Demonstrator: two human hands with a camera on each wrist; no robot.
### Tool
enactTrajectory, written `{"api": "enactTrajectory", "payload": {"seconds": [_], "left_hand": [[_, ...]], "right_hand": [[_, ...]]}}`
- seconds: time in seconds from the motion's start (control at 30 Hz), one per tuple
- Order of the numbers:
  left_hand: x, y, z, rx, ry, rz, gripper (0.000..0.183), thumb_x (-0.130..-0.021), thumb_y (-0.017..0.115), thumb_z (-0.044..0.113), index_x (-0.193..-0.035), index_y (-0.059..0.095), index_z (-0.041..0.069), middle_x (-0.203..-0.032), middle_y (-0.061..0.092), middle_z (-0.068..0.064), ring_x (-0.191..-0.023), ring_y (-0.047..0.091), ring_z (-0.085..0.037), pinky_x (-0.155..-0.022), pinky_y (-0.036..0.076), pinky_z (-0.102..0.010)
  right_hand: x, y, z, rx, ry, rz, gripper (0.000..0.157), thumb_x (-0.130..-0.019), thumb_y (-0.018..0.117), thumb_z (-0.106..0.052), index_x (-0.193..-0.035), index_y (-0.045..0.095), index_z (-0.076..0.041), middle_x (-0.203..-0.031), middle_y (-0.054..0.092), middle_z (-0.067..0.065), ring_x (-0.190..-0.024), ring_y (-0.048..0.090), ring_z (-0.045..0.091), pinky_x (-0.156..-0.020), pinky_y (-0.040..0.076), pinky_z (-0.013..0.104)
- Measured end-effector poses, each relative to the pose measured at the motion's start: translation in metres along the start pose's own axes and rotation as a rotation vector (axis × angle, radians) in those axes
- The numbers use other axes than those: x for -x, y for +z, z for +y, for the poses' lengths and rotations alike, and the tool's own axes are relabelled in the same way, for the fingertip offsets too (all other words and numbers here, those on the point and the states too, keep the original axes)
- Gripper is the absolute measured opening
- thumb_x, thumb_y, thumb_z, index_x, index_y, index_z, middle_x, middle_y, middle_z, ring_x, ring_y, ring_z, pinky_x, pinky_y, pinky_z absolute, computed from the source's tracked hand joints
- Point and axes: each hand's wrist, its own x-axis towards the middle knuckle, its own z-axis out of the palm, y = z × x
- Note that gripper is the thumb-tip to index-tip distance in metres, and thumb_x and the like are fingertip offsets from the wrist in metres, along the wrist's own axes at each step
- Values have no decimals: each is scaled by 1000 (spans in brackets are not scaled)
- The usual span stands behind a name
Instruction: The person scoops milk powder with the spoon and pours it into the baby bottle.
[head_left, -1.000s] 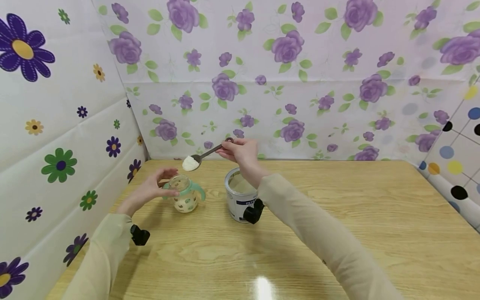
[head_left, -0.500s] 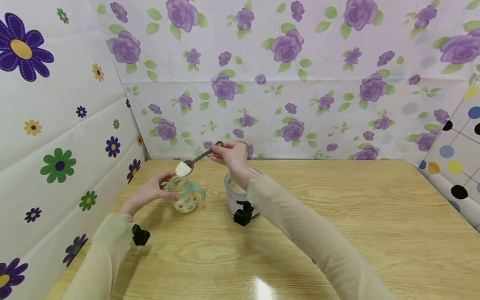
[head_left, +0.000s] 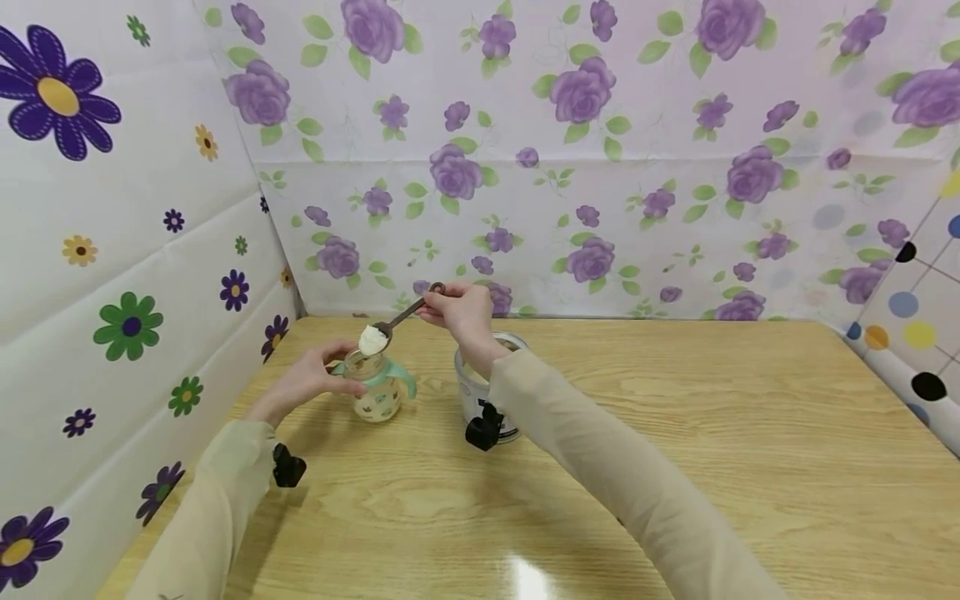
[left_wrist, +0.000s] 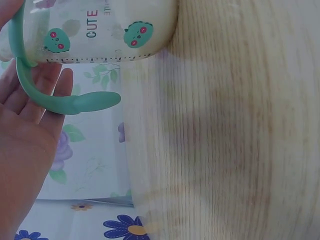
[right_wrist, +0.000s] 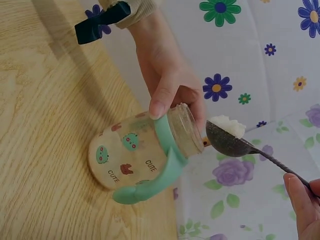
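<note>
Nearest the head camera, two pale sleeves, the left sleeve (head_left: pixel 217 500) and the right sleeve (head_left: pixel 622 450), reach forward over the wood-grain worktop (head_left: pixel 675 408). A black wrist device (head_left: pixel 287 467) sits at the left cuff, and a second black device (head_left: pixel 483 427) shows by the right one, in front of the tin.

Farther in, on the left part of the worktop, stands a clear bottle (head_left: pixel 378 402), printed with small green and brown figures (the word CUTE reads plainly in both wrist views). Its mint-green collar (right_wrist: pixel 172 170) carries handles. The left hand (head_left: pixel 309 379) holds the bottle near the neck, thumb in front and fingers behind.

To the right of the bottle, apart from it, a pale tin (head_left: pixel 472 396) stands with its top open, partly hidden by the right wrist. The right hand (head_left: pixel 467 317) pinches the end of a dark spoon (head_left: pixel 405 313) between thumb and fingers. The spoon slants down to the left, and its bowl, heaped with white powder (right_wrist: pixel 227 126), is just over the bottle's open mouth.

Behind everything hangs a sheet (head_left: pixel 645 142) of purple roses.
</note>
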Motion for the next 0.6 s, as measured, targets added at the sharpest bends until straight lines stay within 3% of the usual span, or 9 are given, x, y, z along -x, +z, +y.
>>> {"api": "enactTrajectory", "payload": {"seconds": [0.4, 0.6], "left_hand": [[-4, 0, -5, -24, 7, 10, 71, -68, 80, 27, -127, 46, 6, -117, 50, -14, -108, 43, -29, -89, 34, -48], [1, 0, 7, -11, 3, -8, 67, -70, 79, 22, -126, 46, 5, -121, 48, -19, -109, 41, -32, -89, 33, -50]], "right_hand": [[-2, 5, 4, -8, 1, -2, 6, -82, 63, 5, -87, 63, 8, -80, 63, 18, -69, 64, 27, -63, 51, 28], [-2, 8, 5, 13, -6, -12, 7, -82, 63, 5, -89, 63, 7, -79, 63, 16, -70, 65, 27, -63, 51, 28]]}}
